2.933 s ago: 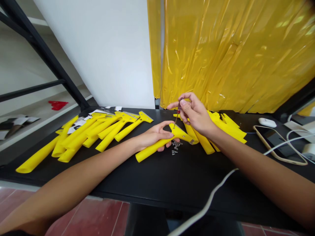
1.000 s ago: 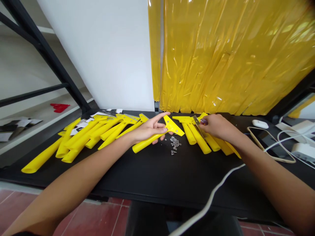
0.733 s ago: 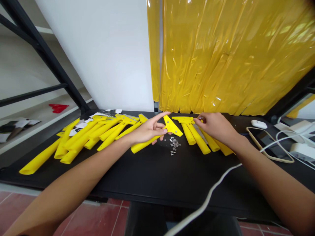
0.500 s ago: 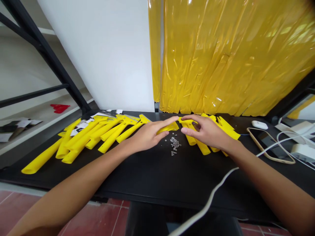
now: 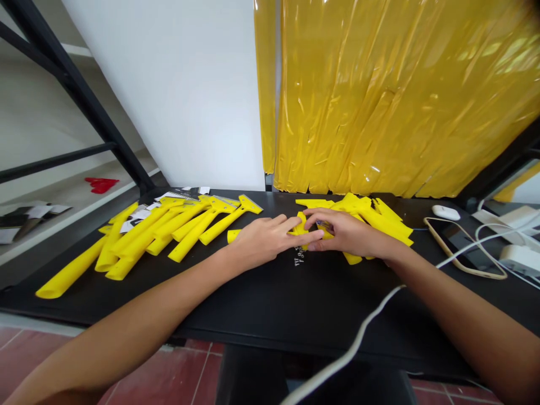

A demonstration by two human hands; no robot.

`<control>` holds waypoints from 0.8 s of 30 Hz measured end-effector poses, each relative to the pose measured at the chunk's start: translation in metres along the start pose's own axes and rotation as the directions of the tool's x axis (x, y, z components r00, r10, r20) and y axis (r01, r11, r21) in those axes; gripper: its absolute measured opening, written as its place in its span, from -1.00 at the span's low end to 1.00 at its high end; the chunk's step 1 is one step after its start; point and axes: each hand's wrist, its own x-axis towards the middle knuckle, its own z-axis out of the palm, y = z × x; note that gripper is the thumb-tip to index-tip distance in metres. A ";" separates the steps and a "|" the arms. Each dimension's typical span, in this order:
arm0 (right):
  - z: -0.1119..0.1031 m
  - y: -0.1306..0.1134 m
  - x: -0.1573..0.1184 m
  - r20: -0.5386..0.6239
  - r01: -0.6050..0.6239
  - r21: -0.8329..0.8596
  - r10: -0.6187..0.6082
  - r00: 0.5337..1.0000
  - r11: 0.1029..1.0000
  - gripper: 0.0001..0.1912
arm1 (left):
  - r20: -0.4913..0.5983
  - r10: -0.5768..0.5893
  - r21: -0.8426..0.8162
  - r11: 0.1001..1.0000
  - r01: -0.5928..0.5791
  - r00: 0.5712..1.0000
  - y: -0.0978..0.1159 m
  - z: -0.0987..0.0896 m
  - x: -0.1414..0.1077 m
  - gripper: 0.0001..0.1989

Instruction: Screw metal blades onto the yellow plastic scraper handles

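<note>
My left hand (image 5: 268, 239) is closed around a yellow scraper (image 5: 300, 224); its handle end (image 5: 233, 236) sticks out to the left and its head points at my right hand. My right hand (image 5: 337, 229) is curled at that head, fingertips close to my left fingers. A small bluish, see-through object (image 5: 324, 225) shows inside the right hand; its kind is too hidden to tell. Just below the hands lie tiny metal screws and nuts (image 5: 299, 257), partly covered by the left hand.
Several yellow scrapers (image 5: 143, 230) with metal blades lie on the black table (image 5: 261, 304) at left. More yellow scraper pieces (image 5: 382, 219) are piled at right. Beyond them are a phone (image 5: 459, 247), a white case (image 5: 445, 212) and a white cable (image 5: 367, 332) crossing the front edge.
Both hands have drawn nearer me and closed in over the screws. The left hand now grips a scraper, and the right has curled around a small object.
</note>
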 end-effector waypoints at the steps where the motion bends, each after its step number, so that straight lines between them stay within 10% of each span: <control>1: 0.000 0.001 0.000 -0.008 0.013 -0.011 -0.013 1.000 1.000 -0.66 | -0.012 -0.004 0.018 1.000 0.004 1.000 0.000 -0.001 0.000 -0.17; 16: 0.011 0.005 -0.004 -0.089 0.059 -0.132 -0.071 0.993 0.989 -0.36 | -0.144 -0.046 -0.079 0.996 0.035 0.989 -0.003 0.008 -0.003 -0.33; 24: -0.042 0.016 -0.015 -0.233 -0.073 -0.190 0.027 0.972 0.979 -0.37 | -0.098 -0.069 -0.100 0.993 0.059 0.993 -0.009 0.007 -0.004 -0.41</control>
